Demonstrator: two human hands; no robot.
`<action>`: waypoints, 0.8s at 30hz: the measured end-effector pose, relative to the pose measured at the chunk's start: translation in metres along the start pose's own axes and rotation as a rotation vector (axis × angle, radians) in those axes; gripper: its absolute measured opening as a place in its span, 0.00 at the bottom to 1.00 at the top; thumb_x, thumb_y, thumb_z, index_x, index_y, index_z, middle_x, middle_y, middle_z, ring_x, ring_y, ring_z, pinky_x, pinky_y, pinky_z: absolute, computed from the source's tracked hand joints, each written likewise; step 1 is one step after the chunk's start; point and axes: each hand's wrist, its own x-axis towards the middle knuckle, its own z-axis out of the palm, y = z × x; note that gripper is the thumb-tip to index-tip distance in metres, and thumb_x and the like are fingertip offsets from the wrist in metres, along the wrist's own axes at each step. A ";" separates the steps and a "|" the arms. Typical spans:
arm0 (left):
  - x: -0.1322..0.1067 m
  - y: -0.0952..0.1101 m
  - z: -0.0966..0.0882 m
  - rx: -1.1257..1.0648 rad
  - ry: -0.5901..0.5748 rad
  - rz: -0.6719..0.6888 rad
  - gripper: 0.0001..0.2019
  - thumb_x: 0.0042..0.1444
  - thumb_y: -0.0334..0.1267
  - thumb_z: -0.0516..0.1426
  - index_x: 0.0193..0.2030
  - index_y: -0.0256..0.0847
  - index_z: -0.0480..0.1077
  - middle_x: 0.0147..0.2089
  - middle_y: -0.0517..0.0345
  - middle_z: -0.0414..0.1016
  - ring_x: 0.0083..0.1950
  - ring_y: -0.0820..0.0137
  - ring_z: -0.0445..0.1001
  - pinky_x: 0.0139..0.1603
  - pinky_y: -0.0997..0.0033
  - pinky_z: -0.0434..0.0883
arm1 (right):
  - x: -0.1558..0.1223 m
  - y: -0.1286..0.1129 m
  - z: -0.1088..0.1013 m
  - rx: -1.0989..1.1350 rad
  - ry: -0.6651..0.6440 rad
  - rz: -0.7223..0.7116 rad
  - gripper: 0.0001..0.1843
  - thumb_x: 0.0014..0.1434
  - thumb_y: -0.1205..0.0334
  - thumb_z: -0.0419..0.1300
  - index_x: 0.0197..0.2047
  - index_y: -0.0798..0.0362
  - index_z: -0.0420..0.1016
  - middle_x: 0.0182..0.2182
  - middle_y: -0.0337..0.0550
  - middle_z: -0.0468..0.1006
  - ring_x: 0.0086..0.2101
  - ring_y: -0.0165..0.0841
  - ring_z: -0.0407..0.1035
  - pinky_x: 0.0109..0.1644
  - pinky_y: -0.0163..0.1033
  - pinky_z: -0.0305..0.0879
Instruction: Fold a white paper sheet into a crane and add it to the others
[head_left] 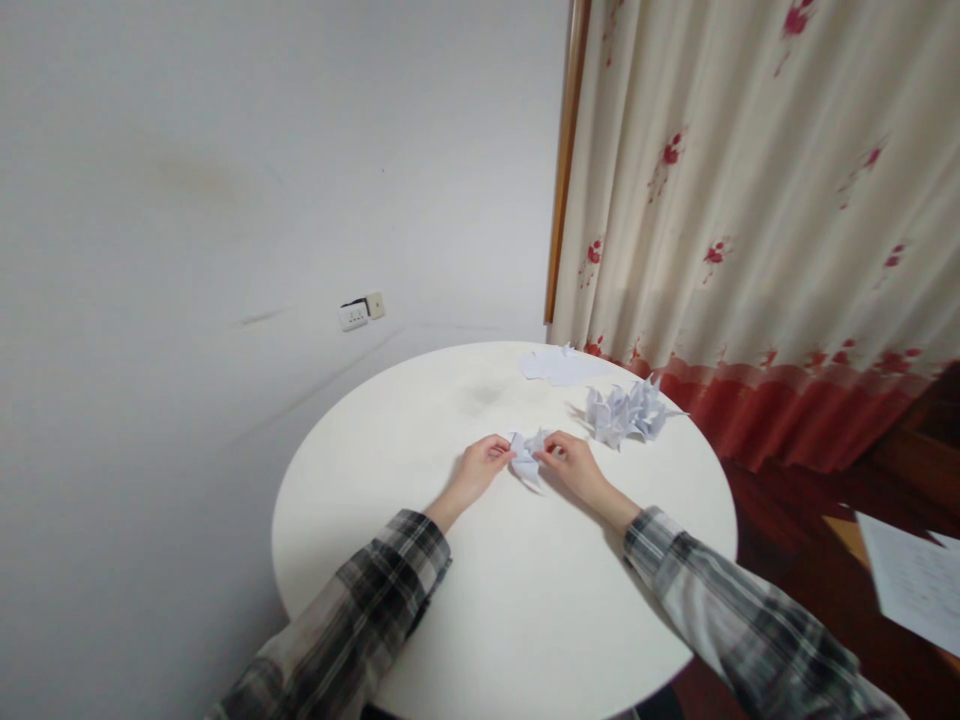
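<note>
Head view: round white table (517,620), grey wall (225,200) & floral curtain (765,200) behind.

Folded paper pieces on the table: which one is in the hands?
The small folded paper piece pinched between left hand and right hand. The pile of folded pieces and flat sheets lie untouched farther back.

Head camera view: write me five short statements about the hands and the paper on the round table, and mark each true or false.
1. Both hands, the left hand and the right hand, pinch one small folded paper piece. True.
2. A pile of folded paper figures lies on the table to the right of the hands. True.
3. The table is square and dark. False: it is round and white.
4. Flat paper sheets lie at the table's far edge. True.
5. The sleeves are plain red. False: they are plaid, grey and black.
</note>
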 end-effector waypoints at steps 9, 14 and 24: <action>0.003 -0.005 -0.001 -0.202 0.015 -0.176 0.13 0.37 0.40 0.62 0.24 0.37 0.63 0.21 0.64 0.69 0.24 0.74 0.70 0.29 0.74 0.67 | 0.000 0.004 -0.001 -0.149 -0.037 0.049 0.07 0.53 0.62 0.56 0.26 0.55 0.69 0.25 0.41 0.72 0.27 0.30 0.64 0.32 0.33 0.57; 0.004 -0.003 -0.006 -0.177 -0.064 -0.151 0.13 0.35 0.39 0.63 0.24 0.36 0.66 0.23 0.61 0.70 0.25 0.74 0.69 0.27 0.75 0.65 | -0.001 0.014 0.003 -0.196 -0.053 0.135 0.05 0.51 0.64 0.56 0.29 0.57 0.70 0.27 0.44 0.74 0.28 0.31 0.65 0.32 0.33 0.57; 0.005 -0.006 -0.010 -0.151 -0.087 -0.167 0.14 0.32 0.40 0.64 0.25 0.34 0.69 0.24 0.59 0.71 0.26 0.73 0.68 0.27 0.75 0.63 | 0.003 0.027 0.005 0.020 -0.060 0.263 0.03 0.45 0.68 0.58 0.24 0.58 0.73 0.22 0.43 0.75 0.24 0.31 0.67 0.29 0.33 0.60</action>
